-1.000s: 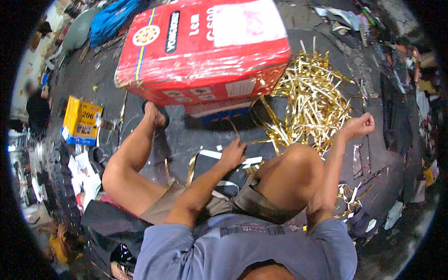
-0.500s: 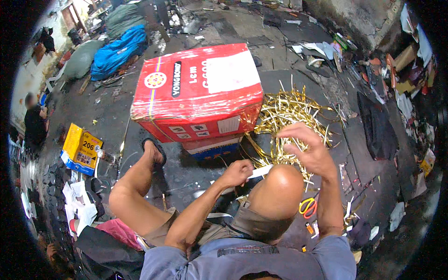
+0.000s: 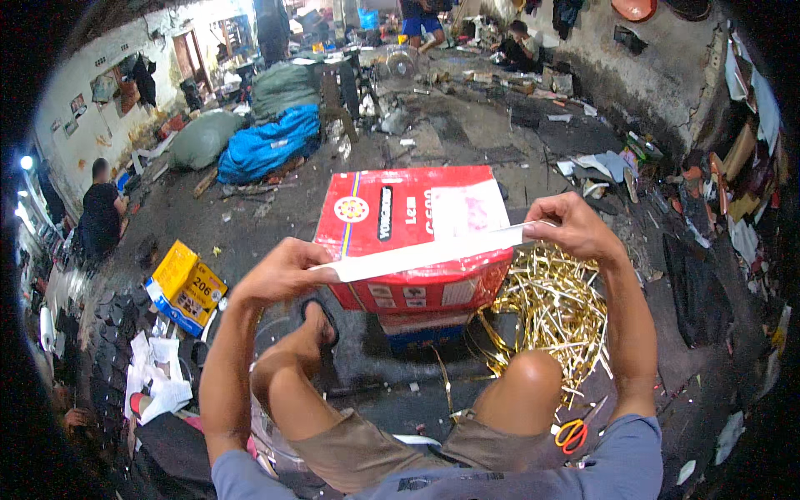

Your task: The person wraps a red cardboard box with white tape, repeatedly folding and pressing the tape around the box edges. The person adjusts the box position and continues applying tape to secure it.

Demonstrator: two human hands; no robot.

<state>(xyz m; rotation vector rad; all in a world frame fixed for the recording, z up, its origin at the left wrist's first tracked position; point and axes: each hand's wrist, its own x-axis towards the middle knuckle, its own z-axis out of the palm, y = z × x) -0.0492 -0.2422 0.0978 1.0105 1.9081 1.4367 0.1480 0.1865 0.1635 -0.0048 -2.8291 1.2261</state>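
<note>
A long white strip (image 3: 427,255) is stretched taut between my two hands in front of my chest. My left hand (image 3: 288,272) pinches its left end, and my right hand (image 3: 575,229) pinches the other end, which sits a little higher. Behind the strip stands a red carton (image 3: 454,208), its top partly covered by a white patch; the strip hides part of its near edge. Under the carton is a blue-and-white box (image 3: 425,332). Right of it, below my right hand, lies a tangled heap of shiny gold strips (image 3: 560,312).
Orange-handled scissors (image 3: 572,436) lie on the floor by my right thigh. A yellow-and-blue box (image 3: 187,287) and crumpled white paper (image 3: 158,375) are at left. Farther off are a blue sheet bundle (image 3: 271,143), green sacks (image 3: 207,140), scraps along the right wall, and several people.
Both hands have risen and spread apart, drawing the white strip from beside my right knee up in front of the carton. My right hand has closed on its end. The view has tilted up.
</note>
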